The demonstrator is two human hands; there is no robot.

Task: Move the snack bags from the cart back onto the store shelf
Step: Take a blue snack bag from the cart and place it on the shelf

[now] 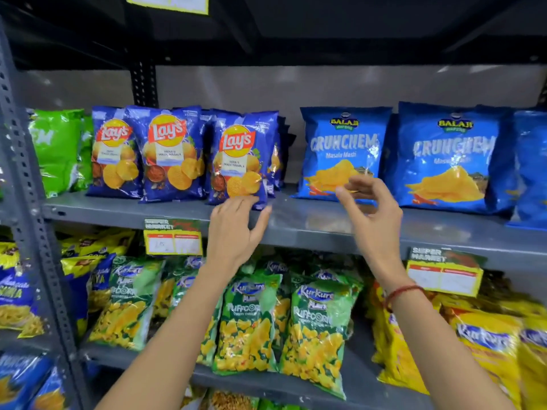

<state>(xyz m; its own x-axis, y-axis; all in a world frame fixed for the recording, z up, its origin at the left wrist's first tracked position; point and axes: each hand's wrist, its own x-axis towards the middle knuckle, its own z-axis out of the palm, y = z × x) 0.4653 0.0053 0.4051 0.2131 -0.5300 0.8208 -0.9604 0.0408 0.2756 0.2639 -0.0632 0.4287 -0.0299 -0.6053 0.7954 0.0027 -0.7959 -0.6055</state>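
Observation:
Three dark blue Lay's bags stand upright on the grey metal shelf (pixel 310 223). The rightmost Lay's bag (pixel 241 161) is just above my left hand (pixel 233 229), whose fingertips touch its bottom edge; the fingers are spread and grip nothing. My right hand (pixel 370 208) hovers in front of the lower right corner of a light blue Crunchem bag (pixel 343 149), fingers loosely curled and apart, holding nothing. A second Crunchem bag (pixel 450 158) stands to its right. No cart is in view.
Green bags (pixel 59 149) fill the shelf's left end. Below, green Kurkure Puffcorn bags (pixel 248 327) and yellow Kurkure bags (pixel 485 344) lean on the lower shelf. Yellow price tags (pixel 173 241) hang on the shelf edge. A perforated upright post (pixel 32 220) stands at left.

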